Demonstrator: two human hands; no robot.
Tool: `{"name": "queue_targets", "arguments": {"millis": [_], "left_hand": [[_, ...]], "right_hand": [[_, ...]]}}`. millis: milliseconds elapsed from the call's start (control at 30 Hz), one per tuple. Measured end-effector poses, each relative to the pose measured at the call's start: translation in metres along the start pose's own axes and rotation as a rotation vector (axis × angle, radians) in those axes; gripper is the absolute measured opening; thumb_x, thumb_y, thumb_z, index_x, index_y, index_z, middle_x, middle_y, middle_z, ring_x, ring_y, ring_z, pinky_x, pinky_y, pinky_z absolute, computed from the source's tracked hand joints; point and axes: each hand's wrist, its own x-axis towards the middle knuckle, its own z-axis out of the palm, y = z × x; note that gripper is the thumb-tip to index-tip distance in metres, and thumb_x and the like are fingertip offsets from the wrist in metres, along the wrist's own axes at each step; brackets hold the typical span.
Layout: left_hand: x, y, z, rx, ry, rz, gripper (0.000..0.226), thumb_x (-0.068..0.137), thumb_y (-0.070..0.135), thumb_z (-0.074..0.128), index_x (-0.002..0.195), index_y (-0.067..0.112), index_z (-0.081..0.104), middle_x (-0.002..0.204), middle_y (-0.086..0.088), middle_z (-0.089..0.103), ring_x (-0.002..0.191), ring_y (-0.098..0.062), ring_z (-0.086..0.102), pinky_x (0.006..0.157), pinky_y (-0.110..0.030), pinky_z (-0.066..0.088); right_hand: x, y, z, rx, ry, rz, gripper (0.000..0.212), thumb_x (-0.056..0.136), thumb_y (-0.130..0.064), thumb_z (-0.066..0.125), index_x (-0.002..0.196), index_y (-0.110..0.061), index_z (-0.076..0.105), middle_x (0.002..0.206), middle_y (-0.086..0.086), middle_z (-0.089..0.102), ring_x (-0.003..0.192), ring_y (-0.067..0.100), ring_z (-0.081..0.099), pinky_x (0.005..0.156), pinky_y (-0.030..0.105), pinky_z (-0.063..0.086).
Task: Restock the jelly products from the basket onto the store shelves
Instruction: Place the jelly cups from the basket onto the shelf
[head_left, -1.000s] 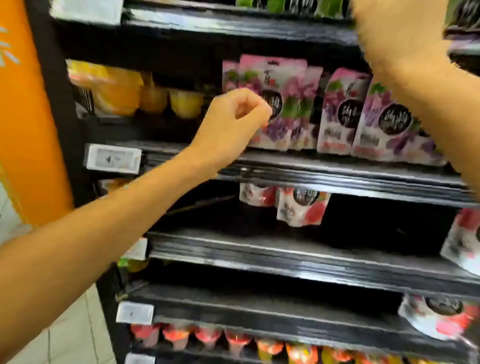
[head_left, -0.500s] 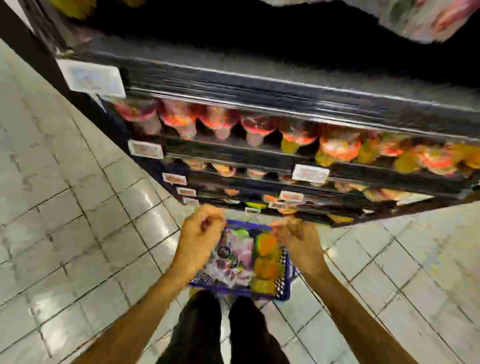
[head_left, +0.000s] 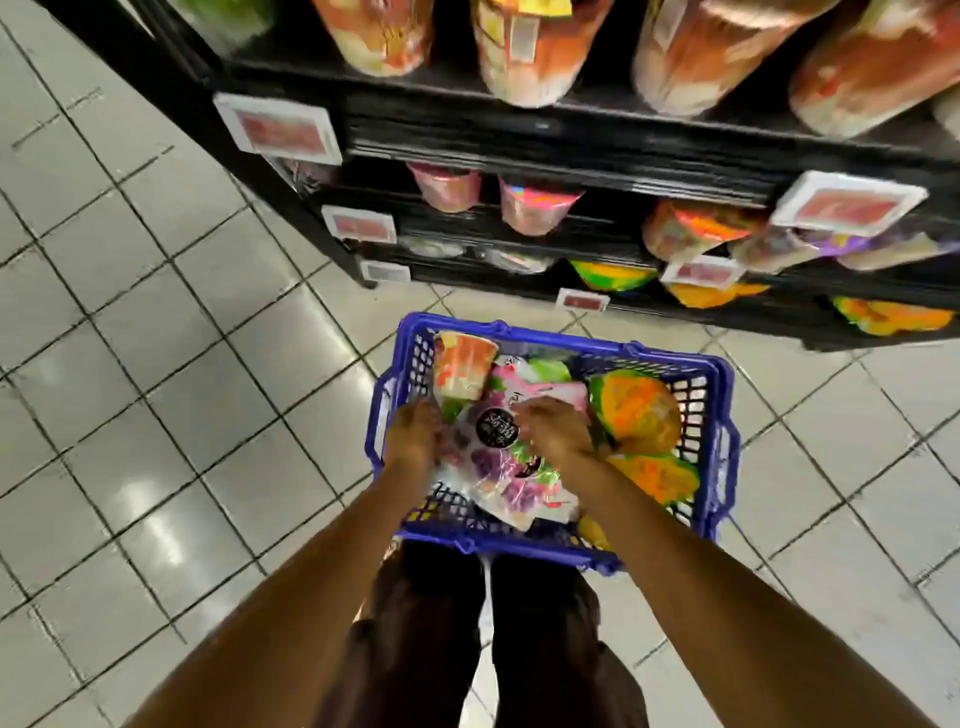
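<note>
I see the basket (head_left: 566, 347) on the floor, at 6 o'clock of the shelves (head_left: 571, 140). The grape jelly pouch (head_left: 496, 434) lies on top, mid-basket, with a cup (head_left: 460, 371) at its 11 o'clock and orange packs (head_left: 641, 410) at 3 o'clock. My right hand (head_left: 556, 434) curls onto the pouch's right side. My left hand (head_left: 415, 436) sits at its 9 o'clock edge, fingers hidden, so I can't tell if it grips. I judge the pouch light, floppy, slick film. I'd pinch the top seam, not the belly.

A shop aisle: black shelves (head_left: 571, 130) carry rows of packaged cups (head_left: 524, 52), white price tags (head_left: 280, 130) are clipped along the shelves' front edges, and a blue shopping basket (head_left: 519, 543) sits on pale floor tiles (head_left: 156, 364) just before the shelves.
</note>
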Motion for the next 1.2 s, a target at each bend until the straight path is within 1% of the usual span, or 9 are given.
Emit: {"name": "queue_targets", "arguments": {"millis": [67,133,300,400,467,700,900,1067,1200], "left_hand": [[0.035,-0.004,0.013,0.024,0.009,0.017,0.031,0.104,0.018,0.04,0.122,-0.001,0.055,0.119,-0.031,0.058,0.11,-0.043,0.058,0.089,-0.047,0.049],[0.067,-0.006,0.025,0.063,0.008,0.061,0.014,0.103,0.013,0.043,0.101,0.016,0.056,0.105,-0.023,0.058,0.106,-0.036,0.055,0.091,-0.041,0.046],[0.109,-0.009,0.034,0.098,-0.01,0.071,0.041,0.101,0.017,0.048,0.141,0.007,0.044,0.135,-0.015,0.055,0.125,-0.033,0.053,0.105,-0.037,0.042],[0.103,-0.013,0.028,0.13,-0.038,0.092,0.038,0.089,-0.001,0.063,0.126,-0.001,0.057,0.128,-0.02,0.061,0.12,-0.035,0.057,0.104,-0.046,0.045],[0.088,-0.012,0.02,0.104,-0.132,0.1,0.05,0.078,-0.01,0.072,0.125,-0.003,0.058,0.127,-0.022,0.062,0.119,-0.036,0.058,0.103,-0.05,0.046],[-0.035,0.02,-0.003,0.126,-0.338,0.298,0.083,0.061,-0.004,0.088,0.126,0.022,0.043,0.134,-0.012,0.052,0.117,-0.027,0.057,0.087,-0.042,0.056],[-0.183,0.105,-0.037,0.047,-0.356,0.545,0.098,0.046,0.008,0.094,0.124,0.028,0.039,0.129,-0.007,0.054,0.118,-0.024,0.057,0.094,-0.04,0.054],[-0.31,0.196,-0.078,0.005,-0.365,0.738,0.1,0.042,0.028,0.092,0.122,0.043,0.036,0.124,0.013,0.051,0.111,-0.001,0.057,0.088,-0.027,0.055],[-0.4,0.256,-0.117,-0.02,-0.397,0.951,0.092,0.048,0.029,0.091,0.126,0.041,0.042,0.125,0.014,0.054,0.109,-0.001,0.058,0.086,-0.022,0.053]], "right_hand": [[0.037,-0.003,0.02,0.062,0.019,0.001,0.014,0.093,-0.015,0.062,0.105,-0.011,0.068,0.1,0.011,0.065,0.082,0.022,0.058,0.078,0.037,0.054],[0.075,-0.005,0.042,0.127,0.021,0.028,0.014,0.09,-0.025,0.066,0.101,-0.016,0.062,0.097,0.007,0.06,0.087,0.022,0.055,0.083,0.039,0.05],[0.119,-0.004,0.067,0.378,-0.06,0.066,0.03,0.098,-0.04,0.051,0.11,-0.016,0.062,0.104,0.007,0.066,0.075,0.013,0.062,0.059,0.024,0.05],[0.113,0.005,0.067,0.46,-0.024,0.092,0.045,0.099,-0.049,0.045,0.12,-0.013,0.061,0.121,0.012,0.065,0.103,0.025,0.064,0.091,0.04,0.052],[0.092,0.013,0.059,0.519,-0.005,0.117,0.051,0.098,-0.05,0.044,0.128,-0.011,0.057,0.125,0.012,0.063,0.113,0.029,0.061,0.095,0.044,0.05],[-0.039,0.006,0.008,0.75,-0.038,0.031,0.043,0.1,-0.043,0.04,0.12,-0.012,0.062,0.101,0.008,0.067,0.085,0.02,0.062,0.07,0.031,0.051],[-0.186,-0.074,-0.046,0.666,-0.012,-0.145,0.041,0.099,-0.048,0.04,0.12,-0.021,0.063,0.117,0.006,0.069,0.11,0.023,0.063,0.091,0.039,0.05],[-0.32,-0.164,-0.09,0.623,0.015,-0.427,0.032,0.1,-0.039,0.043,0.097,-0.023,0.071,0.094,-0.001,0.074,0.087,0.013,0.068,0.078,0.033,0.049],[-0.431,-0.221,-0.106,0.635,-0.051,-0.636,0.043,0.091,-0.049,0.049,0.111,-0.016,0.068,0.11,0.014,0.07,0.1,0.024,0.065,0.088,0.038,0.05]]}}
